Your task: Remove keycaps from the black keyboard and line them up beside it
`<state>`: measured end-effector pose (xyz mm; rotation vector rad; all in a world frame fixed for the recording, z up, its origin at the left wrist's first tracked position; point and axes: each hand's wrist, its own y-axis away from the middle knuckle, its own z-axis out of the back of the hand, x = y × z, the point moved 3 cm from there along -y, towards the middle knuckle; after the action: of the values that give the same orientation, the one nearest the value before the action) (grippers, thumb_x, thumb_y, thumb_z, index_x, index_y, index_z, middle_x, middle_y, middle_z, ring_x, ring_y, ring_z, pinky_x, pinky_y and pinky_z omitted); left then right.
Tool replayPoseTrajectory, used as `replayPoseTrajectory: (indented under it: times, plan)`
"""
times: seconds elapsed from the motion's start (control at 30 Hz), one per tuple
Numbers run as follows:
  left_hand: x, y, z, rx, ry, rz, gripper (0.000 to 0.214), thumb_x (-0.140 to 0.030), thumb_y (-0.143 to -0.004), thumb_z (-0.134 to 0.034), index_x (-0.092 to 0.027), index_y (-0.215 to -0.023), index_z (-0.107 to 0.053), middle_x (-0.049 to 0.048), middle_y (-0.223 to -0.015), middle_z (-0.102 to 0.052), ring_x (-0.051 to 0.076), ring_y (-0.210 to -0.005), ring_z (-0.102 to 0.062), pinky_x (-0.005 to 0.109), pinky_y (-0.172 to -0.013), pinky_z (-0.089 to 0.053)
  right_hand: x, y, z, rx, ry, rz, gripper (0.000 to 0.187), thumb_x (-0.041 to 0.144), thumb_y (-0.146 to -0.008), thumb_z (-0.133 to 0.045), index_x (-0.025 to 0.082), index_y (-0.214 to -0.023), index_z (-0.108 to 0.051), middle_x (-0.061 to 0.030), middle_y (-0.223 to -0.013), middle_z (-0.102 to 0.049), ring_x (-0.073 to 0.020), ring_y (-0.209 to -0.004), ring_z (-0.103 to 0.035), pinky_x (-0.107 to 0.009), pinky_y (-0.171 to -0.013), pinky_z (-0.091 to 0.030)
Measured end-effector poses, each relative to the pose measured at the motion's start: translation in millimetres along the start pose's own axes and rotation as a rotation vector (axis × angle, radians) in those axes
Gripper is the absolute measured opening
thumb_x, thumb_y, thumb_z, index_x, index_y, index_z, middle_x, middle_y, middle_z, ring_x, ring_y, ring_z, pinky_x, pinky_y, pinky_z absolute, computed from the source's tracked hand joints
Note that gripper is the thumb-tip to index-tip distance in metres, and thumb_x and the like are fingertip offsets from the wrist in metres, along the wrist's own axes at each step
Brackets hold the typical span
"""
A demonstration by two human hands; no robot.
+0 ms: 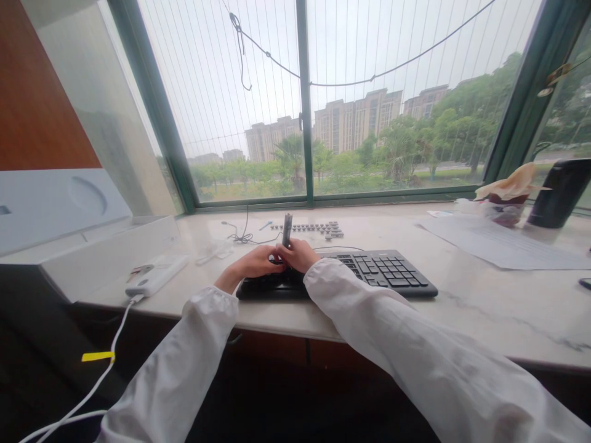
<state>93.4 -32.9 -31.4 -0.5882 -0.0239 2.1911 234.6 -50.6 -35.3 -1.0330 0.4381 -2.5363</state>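
Note:
A black keyboard (383, 271) lies on the pale stone window ledge (484, 301). My right hand (300, 253) is closed round an upright grey tool (287, 229), its tip down on the keyboard's left part. My left hand (253, 263) rests beside it on the keyboard's left end, fingers curled against the keys; what they pinch is hidden. A row of loose dark keycaps (314, 229) lies on the ledge behind the keyboard. Both arms wear white sleeves.
A thin cable (240, 235) coils behind my left hand. A white power strip (154, 275) with a white cord sits at left beside a white box (55, 206). At right lie paper sheets (503, 243), a small plant pot (505, 200) and a black cylinder (558, 194).

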Motion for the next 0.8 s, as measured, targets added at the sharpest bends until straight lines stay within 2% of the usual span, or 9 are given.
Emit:
replayPoseTrajectory:
  times: [0.17, 0.4, 0.67, 0.8]
  plan:
    - [0.1, 0.1, 1.4, 0.010, -0.008, 0.013, 0.025, -0.033, -0.074, -0.062, -0.018, -0.092, -0.066, 0.0019, -0.092, -0.069, 0.020, -0.084, -0.060, 0.027, -0.074, -0.046, 7.1, 4.4, 2.2, 0.005, -0.043, 0.021, 0.033, 0.037, -0.091, -0.046, 0.018, -0.074, -0.067, -0.0004, -0.065, -0.066, -0.0121, -0.064, -0.060, -0.020, -0.064, -0.039]
    - [-3.5, 6.1, 8.2, 0.052, 0.014, -0.062, 0.035, -0.037, -0.080, -0.060, -0.021, -0.111, -0.065, 0.0034, -0.107, -0.070, 0.020, -0.093, -0.061, 0.027, -0.080, -0.047, 8.9, 4.0, 4.6, 0.029, 0.003, 0.039, 0.036, 0.047, -0.090, -0.048, 0.019, -0.079, -0.068, -0.0010, -0.068, -0.068, -0.0131, -0.066, -0.061, -0.021, -0.062, -0.039]
    - [5.7, 7.1, 6.6, 0.052, 0.032, -0.060, 0.035, -0.041, -0.080, -0.063, -0.019, -0.107, -0.068, 0.0046, -0.103, -0.071, 0.021, -0.092, -0.063, 0.030, -0.084, -0.048, 13.0, 3.4, 6.0, 0.036, 0.192, 0.149, 0.034, 0.050, -0.091, -0.047, 0.022, -0.091, -0.067, -0.0028, -0.081, -0.070, -0.0175, -0.077, -0.064, -0.023, -0.064, -0.037]
    - [3.8, 10.6, 6.7, 0.013, 0.079, -0.111, 0.031, -0.040, -0.082, -0.063, -0.019, -0.104, -0.070, 0.0056, -0.104, -0.071, 0.021, -0.093, -0.063, 0.031, -0.085, -0.049, 12.6, 5.3, 5.0, 0.024, 0.257, 0.180, 0.037, 0.051, -0.093, -0.042, 0.021, -0.098, -0.063, -0.0055, -0.088, -0.071, -0.0202, -0.081, -0.064, -0.024, -0.065, -0.036]
